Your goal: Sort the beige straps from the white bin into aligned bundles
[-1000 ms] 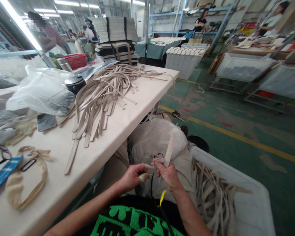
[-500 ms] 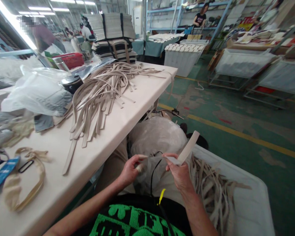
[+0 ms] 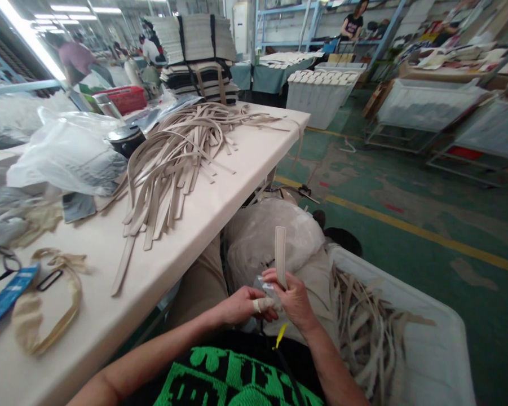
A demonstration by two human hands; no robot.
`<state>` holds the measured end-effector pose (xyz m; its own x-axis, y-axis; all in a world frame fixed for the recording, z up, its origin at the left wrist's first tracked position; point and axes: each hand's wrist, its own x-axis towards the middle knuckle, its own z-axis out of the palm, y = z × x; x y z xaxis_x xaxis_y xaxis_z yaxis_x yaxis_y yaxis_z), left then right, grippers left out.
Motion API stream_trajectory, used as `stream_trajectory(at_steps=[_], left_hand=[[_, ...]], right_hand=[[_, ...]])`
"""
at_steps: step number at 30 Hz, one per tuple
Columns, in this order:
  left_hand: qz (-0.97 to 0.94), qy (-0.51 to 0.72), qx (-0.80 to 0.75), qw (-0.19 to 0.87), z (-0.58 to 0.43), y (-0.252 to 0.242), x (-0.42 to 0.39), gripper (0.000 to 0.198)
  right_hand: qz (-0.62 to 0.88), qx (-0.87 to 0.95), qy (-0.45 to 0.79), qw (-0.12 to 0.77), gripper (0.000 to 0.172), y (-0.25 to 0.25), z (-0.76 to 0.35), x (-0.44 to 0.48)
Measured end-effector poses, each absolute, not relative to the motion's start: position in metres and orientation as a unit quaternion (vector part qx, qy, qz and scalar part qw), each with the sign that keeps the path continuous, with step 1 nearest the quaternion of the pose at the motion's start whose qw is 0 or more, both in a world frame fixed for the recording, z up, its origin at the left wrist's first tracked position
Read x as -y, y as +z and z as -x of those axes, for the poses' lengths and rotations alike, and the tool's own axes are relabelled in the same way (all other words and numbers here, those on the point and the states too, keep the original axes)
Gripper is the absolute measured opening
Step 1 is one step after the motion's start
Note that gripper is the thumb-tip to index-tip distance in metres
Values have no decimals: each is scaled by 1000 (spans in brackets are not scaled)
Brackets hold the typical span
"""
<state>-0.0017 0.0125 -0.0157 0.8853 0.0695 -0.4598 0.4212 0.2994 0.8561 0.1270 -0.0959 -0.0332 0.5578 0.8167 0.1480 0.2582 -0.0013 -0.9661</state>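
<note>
My right hand (image 3: 295, 301) is closed around a flat beige strap (image 3: 281, 254), whose stitched, squared end stands upright above my fingers. A small piece of clear plastic (image 3: 267, 286) shows between my two hands, beside the strap. My left hand (image 3: 251, 306) is right up against the right one, its fingers curled together; whatever they pinch is hidden. A pale wrap (image 3: 262, 305) covers one of its fingers. Under the hands, a translucent plastic bag (image 3: 274, 228) lies by my lap.
To my left, a pale table (image 3: 186, 256) carries a heap of beige straps (image 3: 169, 169), a plastic bag (image 3: 71, 149) and a fabric loop (image 3: 29, 318). A white bin (image 3: 437, 349) with more straps (image 3: 367, 321) stands at my right. Other people are farther back.
The strap in my right hand has swung from leaning right to upright, and that hand has moved left. My left hand has come over to meet it and its fingers have curled in.
</note>
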Motion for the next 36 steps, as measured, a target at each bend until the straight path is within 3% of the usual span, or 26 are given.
stream_trajectory(at_steps=[7, 13, 20, 27, 32, 36], left_hand=[[-596, -40, -206, 775, -3, -36, -17, 62], [-611, -4, -253, 750, -6, -35, -17, 53], [-470, -124, -294, 823, -3, -44, -10, 61], [-407, -72, -322, 852, -1, -36, -16, 52], [-317, 4, -356, 879, -6, -32, -26, 41], [-243, 68, -379, 890, -15, -30, -34, 31]], right_hand=[[666, 428, 226, 567, 18, -32, -128, 96], [704, 447, 184, 521, 27, -39, -128, 95], [723, 466, 163, 484, 32, -46, -124, 96], [717, 374, 225, 544, 22, -50, -128, 98], [691, 243, 269, 625, 42, -40, -129, 111], [699, 259, 276, 606, 40, -26, -122, 127]])
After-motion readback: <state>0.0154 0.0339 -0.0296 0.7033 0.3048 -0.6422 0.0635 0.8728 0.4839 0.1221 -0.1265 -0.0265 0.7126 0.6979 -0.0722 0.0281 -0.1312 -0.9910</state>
